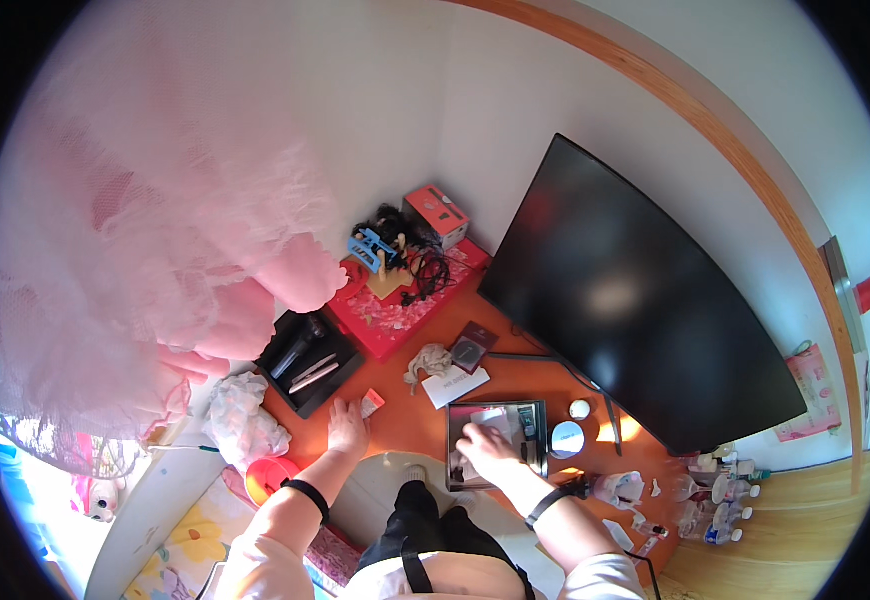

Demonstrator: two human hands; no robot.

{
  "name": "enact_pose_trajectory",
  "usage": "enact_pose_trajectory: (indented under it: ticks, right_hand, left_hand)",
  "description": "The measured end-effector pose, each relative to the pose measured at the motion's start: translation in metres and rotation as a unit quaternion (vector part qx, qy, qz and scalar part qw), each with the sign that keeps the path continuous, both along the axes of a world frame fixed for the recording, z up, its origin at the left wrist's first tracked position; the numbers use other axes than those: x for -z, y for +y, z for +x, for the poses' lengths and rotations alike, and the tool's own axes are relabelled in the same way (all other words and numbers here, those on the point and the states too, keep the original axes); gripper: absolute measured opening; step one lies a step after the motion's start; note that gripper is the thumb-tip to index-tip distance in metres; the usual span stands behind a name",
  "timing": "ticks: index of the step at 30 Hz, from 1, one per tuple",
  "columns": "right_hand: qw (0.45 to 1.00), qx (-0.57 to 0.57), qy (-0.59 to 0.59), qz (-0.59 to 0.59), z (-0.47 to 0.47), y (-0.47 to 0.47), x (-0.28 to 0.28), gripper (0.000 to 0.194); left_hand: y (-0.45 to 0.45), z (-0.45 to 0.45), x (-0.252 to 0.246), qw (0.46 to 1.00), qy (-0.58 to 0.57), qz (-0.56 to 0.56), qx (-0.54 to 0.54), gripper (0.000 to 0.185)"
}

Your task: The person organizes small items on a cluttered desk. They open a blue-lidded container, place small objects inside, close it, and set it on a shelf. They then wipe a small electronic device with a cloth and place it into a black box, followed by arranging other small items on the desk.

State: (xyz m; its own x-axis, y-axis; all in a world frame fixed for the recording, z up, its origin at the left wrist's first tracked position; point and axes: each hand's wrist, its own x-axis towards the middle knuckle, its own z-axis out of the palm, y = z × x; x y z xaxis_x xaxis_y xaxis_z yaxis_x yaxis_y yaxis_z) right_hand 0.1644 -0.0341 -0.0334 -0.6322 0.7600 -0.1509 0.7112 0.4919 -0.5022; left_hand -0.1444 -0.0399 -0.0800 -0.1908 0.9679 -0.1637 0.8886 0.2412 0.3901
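Observation:
My left hand (349, 429) is down on the orange desk, its fingertips at the edge of a small orange-red packet (372, 403). Whether the fingers grip it, I cannot tell. Over a shallow open black box (450, 469) is my right hand (489, 454), fingers reaching down into it. A pale, flat piece (506, 421) and several small dark items lie inside; the hand covers part of them. Just beyond the box is a white card or flat box (456, 387) with printing. To the left, a black tray (303, 409) holds a dark-handled tool and slim light-coloured implements.
A large curved monitor (637, 300) stands on the orange desk (412, 427). A red floral box (382, 330) carries cables and a blue stand (372, 249). Right of the black box are a round white-lidded container (567, 439) and plastic bottles (720, 510). A plastic bag (243, 420) lies left.

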Motion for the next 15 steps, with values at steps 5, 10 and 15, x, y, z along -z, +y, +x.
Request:
enact_pose_trajectory:
  ticks: [5,10,15]
  right_hand:
    - [0.980,0.174,0.093,-0.015,0.002,0.006,-0.029,0.021]
    - [0.937,0.247,0.196,-0.153,-0.048,-0.016,-0.047,0.028]
    - [0.933,0.264,0.211,-0.126,-0.037,-0.016,-0.039,0.032]
  left_hand:
    - [-0.006,0.019,-0.043,0.981,0.031,0.183,0.048,0.061]
    - [-0.021,0.070,-0.090,0.920,-0.290,0.151,0.216,0.053]
    - [-0.020,0.059,-0.074,0.945,-0.287,0.087,0.130,0.034]
